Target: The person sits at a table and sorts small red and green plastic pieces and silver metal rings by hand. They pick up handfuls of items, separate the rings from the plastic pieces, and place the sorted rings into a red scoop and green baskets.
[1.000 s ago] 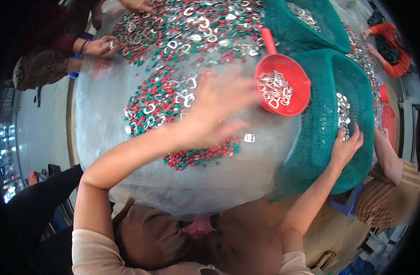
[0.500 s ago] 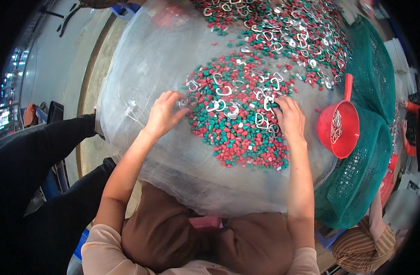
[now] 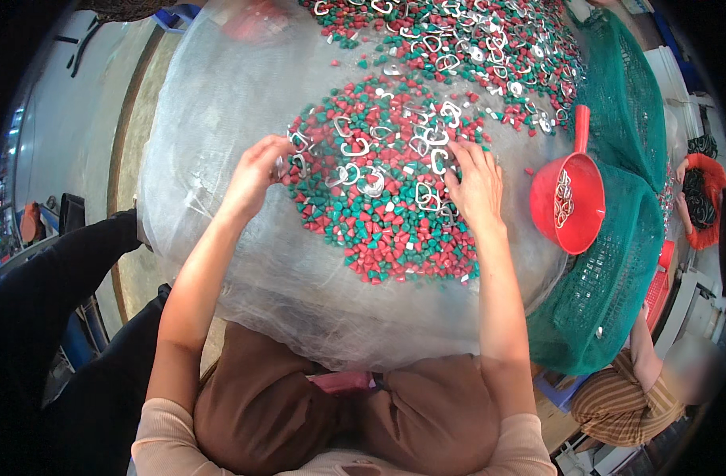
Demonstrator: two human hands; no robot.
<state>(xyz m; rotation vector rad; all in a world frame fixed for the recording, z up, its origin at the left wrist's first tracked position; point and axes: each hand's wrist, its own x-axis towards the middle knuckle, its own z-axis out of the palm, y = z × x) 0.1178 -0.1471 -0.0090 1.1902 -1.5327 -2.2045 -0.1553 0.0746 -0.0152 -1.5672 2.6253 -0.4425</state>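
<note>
Nearest first: the lower edge of the near pile (image 3: 410, 258) shows almost nothing but red and green cones, with metal rings (image 3: 355, 147) lying farther up it. At its left edge the left hand (image 3: 256, 176) is curled, thumb and fingers apparently closed on a shiny metal piece (image 3: 280, 166). Over on the right side, the right hand (image 3: 478, 181) is half open above the pile, nothing seen in its grasp. Off to the right, a red dipper (image 3: 591, 202) holds a modest batch of rings, so this looks partly done. Green mesh baskets (image 3: 616, 297) stand beside it, contents mostly hidden. Farthest out, the big heap (image 3: 490, 67) mixes rings and cones: plenty left there, it seems.
</note>
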